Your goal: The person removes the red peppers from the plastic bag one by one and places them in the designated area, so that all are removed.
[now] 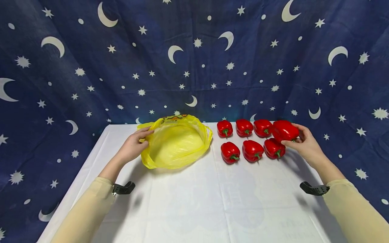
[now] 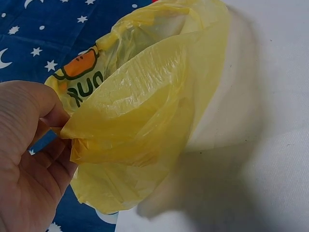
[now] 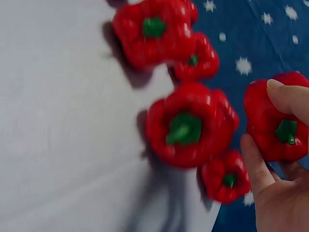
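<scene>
A yellow plastic bag (image 1: 175,141) lies open on the white table (image 1: 194,202). My left hand (image 1: 133,145) pinches its left rim; in the left wrist view the thumb and fingers (image 2: 46,121) hold a fold of the bag (image 2: 145,106). Several red bell peppers (image 1: 252,150) sit in two rows to the right of the bag. My right hand (image 1: 305,143) holds one red pepper (image 1: 284,130) lifted above the right end of the rows. In the right wrist view this held pepper (image 3: 273,118) sits between thumb and fingers, with other peppers (image 3: 190,125) below.
A dark blue cloth (image 1: 194,60) with moons and stars hangs behind and beside the table. The table's near half shows bare white cloth. The table's left edge (image 1: 76,182) and right edge run close to each forearm.
</scene>
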`<state>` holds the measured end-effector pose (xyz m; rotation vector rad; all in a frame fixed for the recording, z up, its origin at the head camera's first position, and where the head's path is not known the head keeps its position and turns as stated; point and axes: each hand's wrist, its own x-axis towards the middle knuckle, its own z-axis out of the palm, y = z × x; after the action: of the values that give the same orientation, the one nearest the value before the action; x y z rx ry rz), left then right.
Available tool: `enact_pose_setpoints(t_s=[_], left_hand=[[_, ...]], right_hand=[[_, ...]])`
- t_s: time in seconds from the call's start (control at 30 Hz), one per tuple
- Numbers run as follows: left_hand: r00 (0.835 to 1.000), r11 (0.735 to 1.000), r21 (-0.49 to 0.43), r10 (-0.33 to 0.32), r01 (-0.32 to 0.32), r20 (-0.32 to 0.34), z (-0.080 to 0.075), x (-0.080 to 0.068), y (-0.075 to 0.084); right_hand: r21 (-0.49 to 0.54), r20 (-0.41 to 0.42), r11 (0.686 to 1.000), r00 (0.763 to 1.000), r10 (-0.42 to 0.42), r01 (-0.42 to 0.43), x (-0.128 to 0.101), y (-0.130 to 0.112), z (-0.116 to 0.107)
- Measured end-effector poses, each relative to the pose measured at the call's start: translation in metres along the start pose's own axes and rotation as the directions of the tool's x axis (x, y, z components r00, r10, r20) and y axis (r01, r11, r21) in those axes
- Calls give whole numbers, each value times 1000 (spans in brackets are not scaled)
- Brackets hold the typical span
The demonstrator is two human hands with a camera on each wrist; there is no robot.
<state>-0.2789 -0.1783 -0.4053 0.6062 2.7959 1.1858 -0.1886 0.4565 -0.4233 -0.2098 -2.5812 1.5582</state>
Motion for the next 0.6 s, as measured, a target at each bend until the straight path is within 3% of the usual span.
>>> enact_pose_setpoints(t_s=[0.37, 0.6], left_hand=[[1000, 1000, 9, -14, 14, -5, 1, 0, -2], [1000, 1000, 4, -24, 24, -2, 1, 0, -2]], right_hand=[[-54, -99, 994, 991, 88, -94, -4, 44, -21], [-129, -104, 984, 988, 113, -126, -8, 60, -22]])
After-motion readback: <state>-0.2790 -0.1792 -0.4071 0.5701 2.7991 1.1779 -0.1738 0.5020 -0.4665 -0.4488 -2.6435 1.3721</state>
